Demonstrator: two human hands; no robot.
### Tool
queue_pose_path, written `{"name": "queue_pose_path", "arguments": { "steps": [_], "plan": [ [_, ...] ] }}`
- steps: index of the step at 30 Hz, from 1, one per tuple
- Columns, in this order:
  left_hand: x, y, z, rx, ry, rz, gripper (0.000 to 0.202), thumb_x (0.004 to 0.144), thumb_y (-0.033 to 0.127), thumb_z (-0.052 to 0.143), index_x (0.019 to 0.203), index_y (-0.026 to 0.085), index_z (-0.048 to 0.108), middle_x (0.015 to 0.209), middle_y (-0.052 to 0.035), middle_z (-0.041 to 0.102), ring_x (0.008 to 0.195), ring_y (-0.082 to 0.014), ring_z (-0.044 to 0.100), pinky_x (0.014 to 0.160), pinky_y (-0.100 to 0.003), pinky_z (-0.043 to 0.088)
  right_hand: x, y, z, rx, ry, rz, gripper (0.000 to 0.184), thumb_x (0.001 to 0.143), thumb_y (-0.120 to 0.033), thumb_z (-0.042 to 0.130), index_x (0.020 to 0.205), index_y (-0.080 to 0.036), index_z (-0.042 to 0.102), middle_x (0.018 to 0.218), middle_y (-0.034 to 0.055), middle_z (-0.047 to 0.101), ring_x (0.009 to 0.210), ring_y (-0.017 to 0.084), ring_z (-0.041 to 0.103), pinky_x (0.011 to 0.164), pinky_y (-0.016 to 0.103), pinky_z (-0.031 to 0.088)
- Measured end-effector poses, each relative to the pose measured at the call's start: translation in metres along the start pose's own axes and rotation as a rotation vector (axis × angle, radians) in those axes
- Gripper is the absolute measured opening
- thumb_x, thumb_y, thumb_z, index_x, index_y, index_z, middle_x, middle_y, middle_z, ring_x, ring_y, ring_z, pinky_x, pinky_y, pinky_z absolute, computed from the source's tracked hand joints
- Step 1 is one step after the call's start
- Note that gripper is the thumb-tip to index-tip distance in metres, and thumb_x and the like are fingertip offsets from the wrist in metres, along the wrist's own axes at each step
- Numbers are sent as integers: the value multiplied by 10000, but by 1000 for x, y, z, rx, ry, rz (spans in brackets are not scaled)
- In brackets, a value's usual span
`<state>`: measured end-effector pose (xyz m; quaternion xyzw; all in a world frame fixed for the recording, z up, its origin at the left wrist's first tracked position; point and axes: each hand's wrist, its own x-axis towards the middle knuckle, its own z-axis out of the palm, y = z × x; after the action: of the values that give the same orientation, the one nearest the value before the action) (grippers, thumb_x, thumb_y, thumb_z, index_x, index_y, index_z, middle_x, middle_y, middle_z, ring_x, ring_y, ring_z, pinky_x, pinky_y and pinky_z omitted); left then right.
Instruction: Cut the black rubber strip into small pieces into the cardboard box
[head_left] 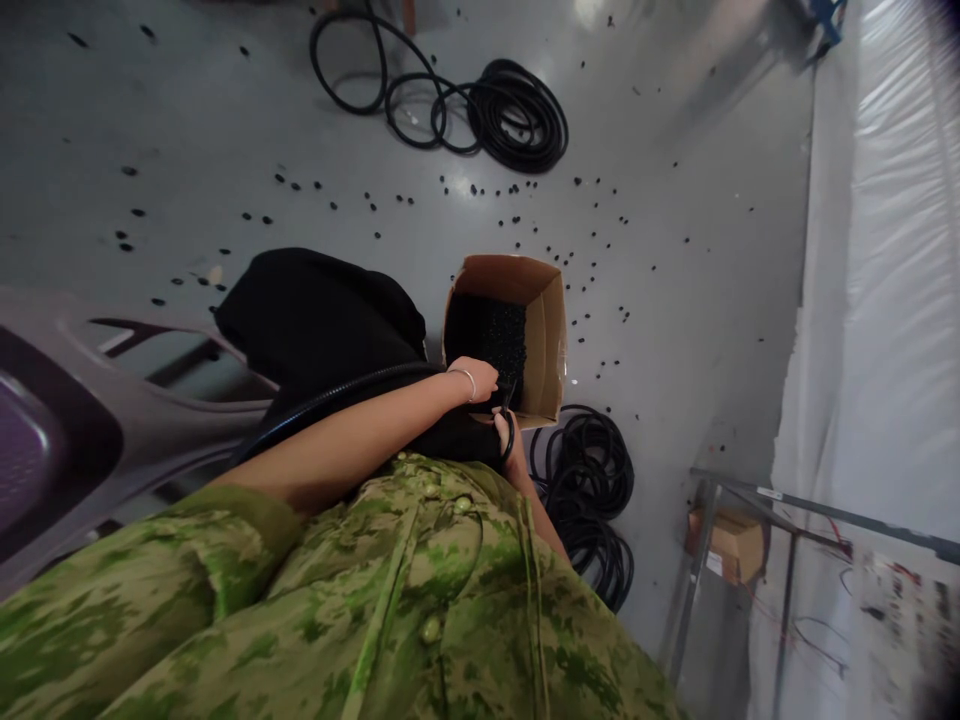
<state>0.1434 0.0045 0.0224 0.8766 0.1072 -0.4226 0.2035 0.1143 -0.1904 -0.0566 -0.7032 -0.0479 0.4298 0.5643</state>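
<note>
My left hand (480, 380), a thin bangle on its wrist, is closed at the near edge of an open cardboard box (546, 330) filled with small black pieces (491, 335). A black corrugated hose (322, 400) runs along my left forearm up to that hand. My right hand (511, 445) sits just below it, fingers wrapped round a curved bit of the same hose. The hose end between the two hands is mostly hidden. Black cloth (322, 320) covers my lap beside the box.
Many small black pieces lie scattered on the grey floor (675, 250). Coils of black hose lie far ahead (517, 115) and by my right side (592, 500). A grey moulded panel (75, 420) is at left, and a metal frame (750, 490) with a small carton (731, 545) stands against white sheeting (885, 300) at right.
</note>
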Motion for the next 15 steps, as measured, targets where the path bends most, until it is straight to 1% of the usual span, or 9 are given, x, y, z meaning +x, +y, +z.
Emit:
{"name": "queue_pose_path", "arguments": {
  "steps": [6, 9, 12, 15],
  "plan": [
    [0, 0, 0, 21, -16, 1, 399, 959, 344, 435, 1203, 142, 677, 1232, -192, 668, 1132, -295, 636, 915, -363, 508, 0, -3, 2, 28, 0, 15, 347, 866, -507, 534, 1056, -219, 569, 826, 1, 637, 777, 175, 592, 736, 271, 447],
    [3, -1, 3, 17, -2, 4, 403, 954, 350, 442, 1202, 139, 679, 1222, -193, 673, 1128, -295, 638, 917, -360, 506, 1, -3, 2, 42, 8, 46, 360, 850, -510, 544, 1058, -218, 565, 806, -3, 628, 748, 170, 582, 704, 266, 441],
    [5, -2, 6, 5, 13, 2, 400, 950, 348, 450, 1192, 129, 682, 1207, -199, 678, 1117, -296, 643, 913, -359, 506, 1, -5, 3, 30, 10, 42, 368, 850, -508, 542, 1057, -204, 561, 800, 5, 625, 727, 167, 574, 687, 268, 436],
    [5, -2, 6, 2, 31, -1, 400, 952, 352, 448, 1189, 129, 680, 1204, -197, 679, 1104, -294, 649, 908, -357, 507, 0, -7, 3, 14, 5, 23, 373, 857, -509, 532, 1064, -199, 558, 816, 13, 630, 747, 173, 583, 702, 274, 441]
  ]
}}
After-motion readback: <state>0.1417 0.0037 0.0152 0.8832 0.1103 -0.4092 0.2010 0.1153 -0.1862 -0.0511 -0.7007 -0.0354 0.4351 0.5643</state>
